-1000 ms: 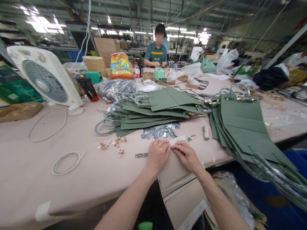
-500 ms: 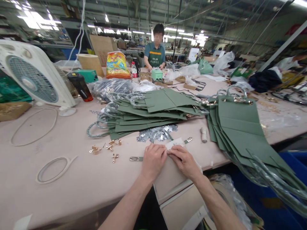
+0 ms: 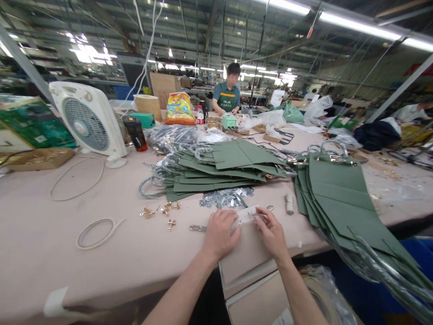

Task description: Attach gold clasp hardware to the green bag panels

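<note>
A bag panel [image 3: 248,246] lies at the table's front edge, beige side up, with its lower part hanging down. Across its upper end runs a white strip [image 3: 246,215] with small metal prongs showing. My left hand [image 3: 221,232] rests on the panel's left side, fingers lying on it and thumb apart. At the strip's right end, my right hand [image 3: 272,232] has thumb and fingertips drawn together; anything between them is too small to make out. A green strap with a metal end [image 3: 197,228] sticks out left of my left hand. Another metal end [image 3: 269,207] shows beyond my right fingers.
Green bag panels [image 3: 216,180] are piled behind my hands, and more [image 3: 341,189] overhang the edge at right. Thin metal plates [image 3: 226,197], gold fittings [image 3: 171,224], a tape roll [image 3: 96,234] and a fan [image 3: 88,119] are on the table. A co-worker [image 3: 228,97] works opposite.
My right hand has moved right, away from my left hand, uncovering the strip's middle. The left hand keeps its place on the panel. The whole view has shifted with my head.
</note>
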`<action>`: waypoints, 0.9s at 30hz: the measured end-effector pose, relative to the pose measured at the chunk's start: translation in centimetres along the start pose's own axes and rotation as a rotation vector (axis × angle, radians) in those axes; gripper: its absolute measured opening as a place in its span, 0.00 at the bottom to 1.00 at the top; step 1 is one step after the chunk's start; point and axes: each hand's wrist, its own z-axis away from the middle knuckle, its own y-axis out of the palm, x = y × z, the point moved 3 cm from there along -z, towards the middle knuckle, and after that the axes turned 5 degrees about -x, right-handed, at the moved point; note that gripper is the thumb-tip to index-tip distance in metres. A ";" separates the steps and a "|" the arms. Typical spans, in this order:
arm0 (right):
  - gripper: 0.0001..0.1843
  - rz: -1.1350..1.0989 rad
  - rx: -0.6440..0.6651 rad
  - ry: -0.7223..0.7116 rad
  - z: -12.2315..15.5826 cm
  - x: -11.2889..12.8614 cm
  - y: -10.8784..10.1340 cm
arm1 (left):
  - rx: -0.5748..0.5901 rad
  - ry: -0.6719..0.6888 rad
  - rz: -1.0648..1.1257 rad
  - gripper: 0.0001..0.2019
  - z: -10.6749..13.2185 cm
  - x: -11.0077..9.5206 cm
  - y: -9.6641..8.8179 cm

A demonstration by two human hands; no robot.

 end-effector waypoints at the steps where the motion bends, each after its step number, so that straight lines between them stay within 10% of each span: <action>1: 0.26 -0.032 -0.014 0.035 0.0 -0.3 -0.1 | 0.015 0.001 -0.022 0.20 0.1 -0.1 0.0; 10: 0.20 0.101 -0.340 -0.078 0.9 -0.8 -1.8 | 0.045 0.007 -0.107 0.28 0.4 -0.3 0.3; 27: 0.12 0.266 -0.117 -0.084 0.0 -2.4 -2.5 | 0.143 0.061 -0.146 0.22 -1.4 -4.0 2.1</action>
